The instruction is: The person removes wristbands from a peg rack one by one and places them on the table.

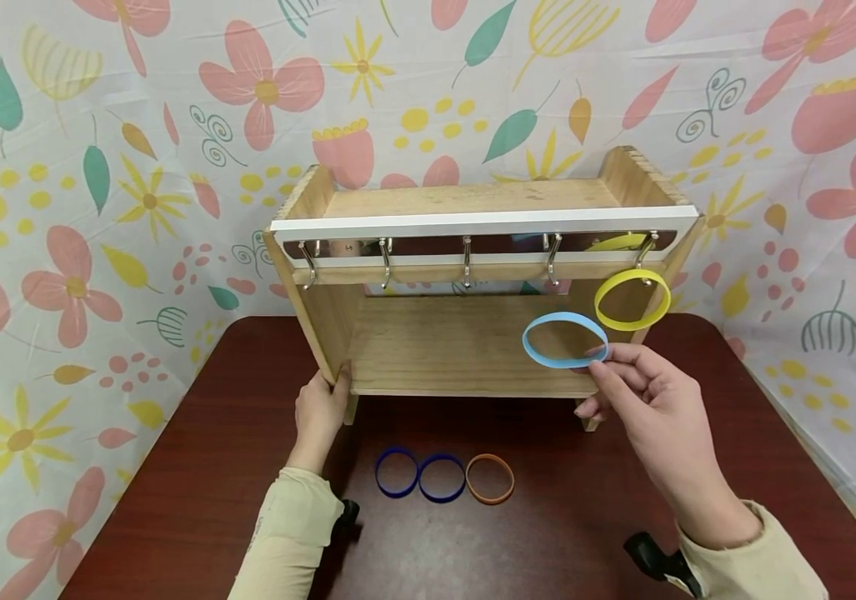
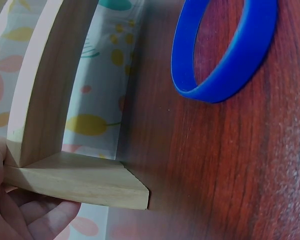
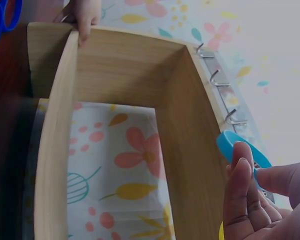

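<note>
Head view: wooden rack (image 1: 435, 342) on table (image 1: 533, 542); upper trough (image 1: 465, 198) above hook strip (image 1: 428, 247), open lower compartment below. Yellow wristband (image 1: 626, 326) hangs on the rack's rightmost hook (image 1: 647, 247). Right hand (image 1: 653, 408): thumb and fingers pinch light-blue wristband (image 1: 558, 364), held before the rack's right half, lower than the hooks. Left hand (image 1: 320, 417): fingers grasp the rack's lower left edge. Two dark-blue wristbands (image 1: 396, 495) and an orange wristband (image 1: 491, 502) lie in a row before the rack.

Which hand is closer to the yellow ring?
Right. The right hand is just below the yellow ring; the left hand grips the wooden rack at its opposite end.
</note>
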The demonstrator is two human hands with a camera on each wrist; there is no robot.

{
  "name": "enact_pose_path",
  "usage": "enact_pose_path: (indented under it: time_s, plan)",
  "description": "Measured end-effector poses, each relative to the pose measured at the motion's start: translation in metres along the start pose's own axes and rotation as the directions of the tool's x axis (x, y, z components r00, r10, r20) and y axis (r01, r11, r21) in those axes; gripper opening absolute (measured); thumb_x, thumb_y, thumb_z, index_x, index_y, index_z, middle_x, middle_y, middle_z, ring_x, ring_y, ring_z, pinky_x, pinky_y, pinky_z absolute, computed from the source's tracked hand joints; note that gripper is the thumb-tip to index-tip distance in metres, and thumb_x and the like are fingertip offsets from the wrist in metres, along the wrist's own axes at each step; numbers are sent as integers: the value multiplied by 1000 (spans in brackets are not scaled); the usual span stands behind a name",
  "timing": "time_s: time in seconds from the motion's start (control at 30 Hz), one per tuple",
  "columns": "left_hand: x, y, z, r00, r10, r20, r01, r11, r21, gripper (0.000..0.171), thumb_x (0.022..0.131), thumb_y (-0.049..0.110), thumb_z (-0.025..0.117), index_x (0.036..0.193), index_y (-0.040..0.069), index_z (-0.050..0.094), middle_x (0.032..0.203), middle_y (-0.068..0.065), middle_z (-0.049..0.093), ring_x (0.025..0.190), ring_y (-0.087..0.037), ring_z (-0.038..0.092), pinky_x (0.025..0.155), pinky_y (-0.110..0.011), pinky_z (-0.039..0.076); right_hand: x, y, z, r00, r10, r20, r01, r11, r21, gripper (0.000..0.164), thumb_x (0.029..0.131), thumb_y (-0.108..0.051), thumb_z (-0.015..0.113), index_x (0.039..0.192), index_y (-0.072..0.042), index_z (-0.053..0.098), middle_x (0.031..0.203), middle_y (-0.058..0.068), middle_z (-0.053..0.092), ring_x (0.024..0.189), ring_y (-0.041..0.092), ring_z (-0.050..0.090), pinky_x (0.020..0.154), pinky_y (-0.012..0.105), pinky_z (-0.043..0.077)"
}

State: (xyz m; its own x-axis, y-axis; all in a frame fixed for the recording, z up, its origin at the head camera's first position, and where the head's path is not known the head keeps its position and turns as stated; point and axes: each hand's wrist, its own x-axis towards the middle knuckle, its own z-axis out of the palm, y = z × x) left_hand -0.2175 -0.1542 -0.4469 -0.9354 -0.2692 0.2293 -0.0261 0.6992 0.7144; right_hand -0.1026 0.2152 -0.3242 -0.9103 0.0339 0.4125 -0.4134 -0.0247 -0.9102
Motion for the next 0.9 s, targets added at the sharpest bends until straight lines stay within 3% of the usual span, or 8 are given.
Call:
enact_pose_path:
  time_s: [0.4, 0.67, 0.9]
  plan:
    - [0, -1, 0, 1000, 6, -2, -6, 1000, 2, 41, 99, 44, 52, 89, 6, 65, 78, -15, 70, 66, -30, 67, 57, -45, 50, -10, 13, -8, 999, 35, -1, -35, 998, -43, 15, 95, 0, 60, 109, 4, 61, 79, 6, 72, 56, 19, 66, 55, 25, 52]
    - [1, -1, 1, 1000, 8, 0, -8, 1000, 3, 41, 99, 45, 52, 94, 6, 66, 81, -15, 71, 69, -32, 68, 59, -47, 51, -16, 22, -11, 999, 36, 5, -36, 998, -52, 16, 95, 2, 59, 109, 10, 58, 67, 14, 67, 56, 19, 65, 54, 25, 51]
    - [1, -2, 1, 1000, 1, -2, -1, 1000, -1, 40, 99, 45, 52, 94, 7, 66, 81, -14, 71, 70, -31, 67, 61, -48, 50, -23, 29, -13, 996, 89, -17, -90, 994, -60, 18, 95, 2, 59, 110, 12, 56, 73, 10, 69, 56, 20, 65, 54, 27, 52]
